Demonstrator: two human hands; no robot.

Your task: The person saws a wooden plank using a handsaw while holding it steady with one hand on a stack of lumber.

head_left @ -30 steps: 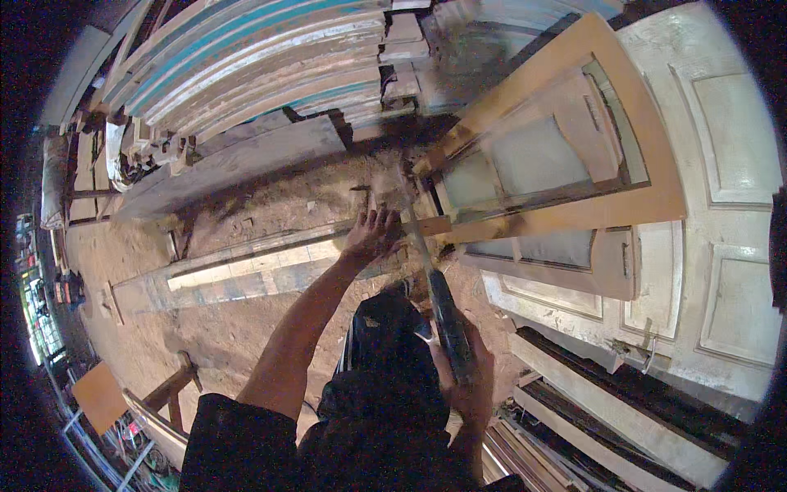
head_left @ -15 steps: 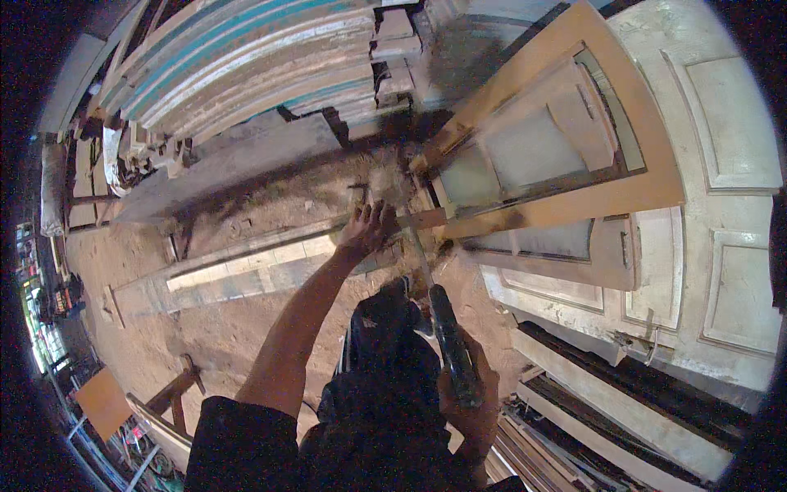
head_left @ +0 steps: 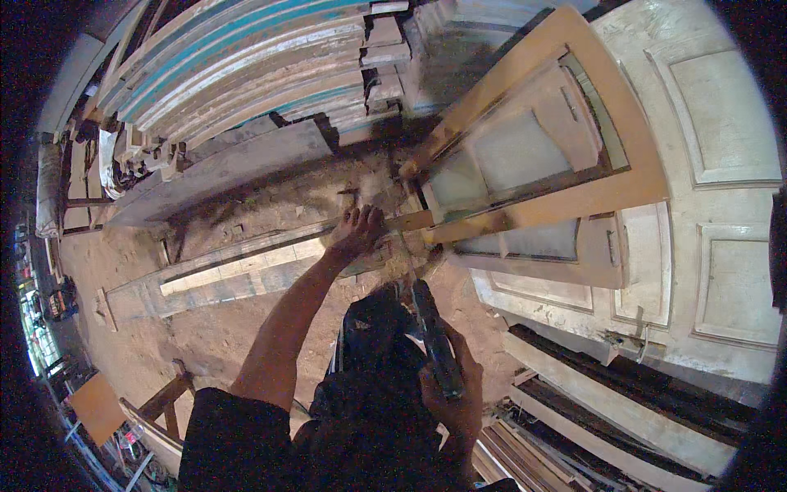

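My left hand point(head_left: 357, 234) presses flat, fingers spread, on a pale wooden frame rail point(head_left: 246, 266) lying on the sawdust floor point(head_left: 205, 344) | my right hand point(head_left: 451, 394) grip wrapped tight round a dark tool point(head_left: 430, 336) just right of the rail | tan glazed door point(head_left: 533, 148) leans beyond | stacked boards point(head_left: 246, 74) behind.

Door frame point(head_left: 525, 205): bare wood, matt, tan. Panelled door point(head_left: 705, 164): white paint, worn, dull. Stacked boards point(head_left: 246, 74): rough wood, faded teal stripes. Floor point(head_left: 221, 336): dusty, sawdust-coated. Tool point(head_left: 433, 340): dark, slightly glossy.
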